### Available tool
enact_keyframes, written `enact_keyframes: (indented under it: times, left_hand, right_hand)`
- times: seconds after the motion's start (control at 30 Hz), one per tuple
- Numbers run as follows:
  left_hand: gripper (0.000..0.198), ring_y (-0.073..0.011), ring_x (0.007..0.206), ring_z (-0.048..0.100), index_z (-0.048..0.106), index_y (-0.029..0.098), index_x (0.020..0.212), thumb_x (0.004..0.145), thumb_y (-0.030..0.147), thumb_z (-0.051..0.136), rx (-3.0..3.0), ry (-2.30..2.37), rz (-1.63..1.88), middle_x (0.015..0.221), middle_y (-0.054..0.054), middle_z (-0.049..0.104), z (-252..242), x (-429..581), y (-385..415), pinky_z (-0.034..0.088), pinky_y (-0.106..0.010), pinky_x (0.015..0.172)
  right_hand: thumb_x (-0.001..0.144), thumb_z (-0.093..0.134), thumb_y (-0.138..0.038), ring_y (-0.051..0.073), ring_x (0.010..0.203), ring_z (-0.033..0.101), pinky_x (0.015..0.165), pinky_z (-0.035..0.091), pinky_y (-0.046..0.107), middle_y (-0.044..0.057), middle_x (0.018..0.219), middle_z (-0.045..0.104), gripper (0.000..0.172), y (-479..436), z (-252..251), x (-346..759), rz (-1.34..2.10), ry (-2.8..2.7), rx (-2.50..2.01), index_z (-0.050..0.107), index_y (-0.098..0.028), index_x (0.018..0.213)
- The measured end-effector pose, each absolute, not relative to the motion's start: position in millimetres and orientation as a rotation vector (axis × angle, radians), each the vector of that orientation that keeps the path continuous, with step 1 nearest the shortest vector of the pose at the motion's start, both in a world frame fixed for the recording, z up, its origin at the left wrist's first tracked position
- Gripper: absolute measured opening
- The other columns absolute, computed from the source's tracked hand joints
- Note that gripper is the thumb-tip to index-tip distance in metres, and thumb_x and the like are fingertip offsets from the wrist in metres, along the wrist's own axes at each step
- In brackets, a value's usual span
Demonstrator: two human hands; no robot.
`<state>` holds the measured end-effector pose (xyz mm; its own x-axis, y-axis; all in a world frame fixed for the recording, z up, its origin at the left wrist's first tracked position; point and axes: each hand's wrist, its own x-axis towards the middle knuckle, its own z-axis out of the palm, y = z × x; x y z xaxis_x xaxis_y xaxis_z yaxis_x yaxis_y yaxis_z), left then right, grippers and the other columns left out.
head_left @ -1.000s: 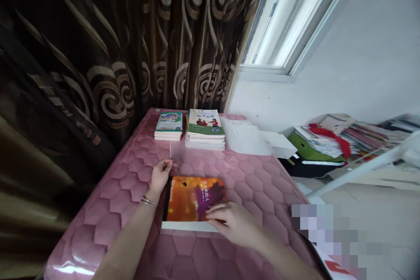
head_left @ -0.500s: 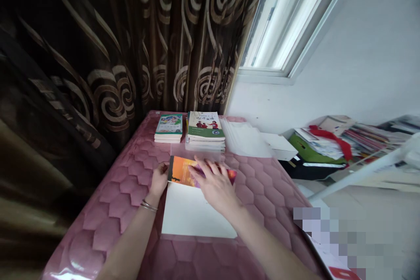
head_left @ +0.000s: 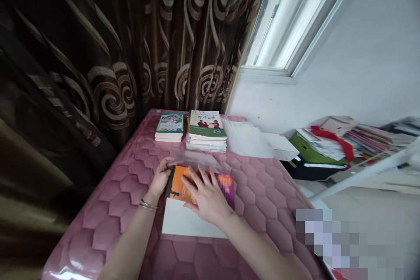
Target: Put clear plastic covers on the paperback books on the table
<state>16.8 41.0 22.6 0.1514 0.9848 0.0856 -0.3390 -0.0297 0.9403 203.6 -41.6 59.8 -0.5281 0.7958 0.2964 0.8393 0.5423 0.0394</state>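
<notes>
In front of me on a pink quilted surface lies an open book, its white page (head_left: pixel 190 221) nearest me. Across its far part sits an orange and purple cover flap (head_left: pixel 179 179) with a dark silhouette at its left end. My right hand (head_left: pixel 210 199) rests flat on the flap, fingers spread. Beyond the flap, a clear plastic book cover (head_left: pixel 197 157) rises slightly off the surface. At its left end my left hand (head_left: pixel 161 175) closes its fingers on the plastic, beside the book's far left corner.
A small stack of green-edged books (head_left: pixel 169 127) and a taller book stack (head_left: pixel 206 131) stand at the back. Right of them lie translucent plastic covers (head_left: pixel 247 138) and a white box (head_left: pixel 282 146). The pink quilted surface (head_left: pixel 124 192) ends at a patterned curtain (head_left: pixel 157 52) behind.
The orange and purple flap has come toward me under my right hand, covering more of the white page. My left hand has shifted slightly farther away, and the clear plastic behind now lifts.
</notes>
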Motion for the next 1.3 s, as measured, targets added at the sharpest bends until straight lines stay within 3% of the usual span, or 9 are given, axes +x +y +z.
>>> enact_keyframes:
  times: [0.1, 0.27, 0.4, 0.63, 1.0, 1.17, 1.3]
  left_hand:
    - [0.051, -0.0237, 0.097, 0.066, 0.048, 0.021, 0.118, 0.067, 0.019, 0.057, 1.04, 0.764, 1.281, 0.105, -0.007, 0.071, 21, 16, 40, 0.046, -0.038, 0.088]
    - [0.057, -0.0259, 0.103, 0.063, 0.046, 0.019, 0.129, 0.075, 0.03, 0.058, 0.979, 0.752, 1.31, 0.105, -0.008, 0.071, 24, 18, 34, 0.044, -0.042, 0.095]
    - [0.06, -0.0247, 0.099, 0.064, 0.049, 0.022, 0.127, 0.072, 0.035, 0.066, 0.97, 0.776, 1.307, 0.105, -0.006, 0.07, 22, 19, 31, 0.047, -0.037, 0.089]
    - [0.056, -0.0133, 0.073, 0.062, 0.051, 0.023, 0.123, 0.071, 0.033, 0.073, 1.008, 0.786, 1.309, 0.074, 0.004, 0.065, 23, 20, 27, 0.046, -0.024, 0.072]
    - [0.053, -0.0154, 0.074, 0.063, 0.053, 0.021, 0.119, 0.072, 0.038, 0.072, 1.076, 0.844, 1.323, 0.077, 0.002, 0.065, 23, 24, 27, 0.049, -0.026, 0.071]
    - [0.052, -0.0141, 0.074, 0.063, 0.053, 0.022, 0.12, 0.073, 0.04, 0.07, 1.051, 0.862, 1.372, 0.074, 0.003, 0.064, 20, 24, 29, 0.05, -0.026, 0.074]
    - [0.053, -0.0139, 0.079, 0.064, 0.052, 0.024, 0.122, 0.075, 0.039, 0.069, 1.04, 0.859, 1.376, 0.087, 0.0, 0.068, 16, 24, 30, 0.05, -0.025, 0.074]
  right_hand:
    - [0.085, 0.043, -0.062, 0.04, 0.136, 0.019, 0.105, 0.016, 0.062, 0.009, 0.153, 0.022, 0.073, -43, 52, 202, -0.253, -2.535, -1.413, 0.025, -0.027, 0.146]
    - [0.085, 0.041, -0.062, 0.039, 0.137, 0.017, 0.105, 0.014, 0.064, 0.009, 0.153, 0.022, 0.075, -41, 47, 198, -0.255, -2.506, -1.413, 0.022, -0.023, 0.147]
    - [0.087, 0.04, -0.058, 0.039, 0.135, 0.021, 0.105, 0.012, 0.064, 0.008, 0.153, 0.024, 0.071, -38, 43, 195, -0.285, -2.472, -1.424, 0.023, -0.023, 0.147]
    - [0.087, 0.042, -0.058, 0.039, 0.133, 0.026, 0.106, 0.012, 0.063, 0.008, 0.15, 0.031, 0.07, -32, 37, 194, -0.326, -2.431, -1.403, 0.029, -0.022, 0.145]
    - [0.085, 0.046, -0.056, 0.035, 0.132, 0.027, 0.108, 0.012, 0.057, 0.009, 0.146, 0.038, 0.066, -26, 50, 196, -0.267, -2.403, -1.336, 0.037, -0.022, 0.141]
    - [0.091, 0.041, -0.043, 0.033, 0.126, 0.036, 0.103, 0.024, 0.053, 0.012, 0.138, 0.046, 0.043, -26, 63, 222, -0.258, -1.966, -1.599, 0.053, -0.021, 0.126]
    - [0.083, 0.048, -0.052, 0.035, 0.112, 0.049, 0.091, 0.037, 0.051, 0.019, 0.12, 0.056, 0.045, -12, 56, 250, -0.049, -1.474, -1.781, 0.057, -0.015, 0.108]
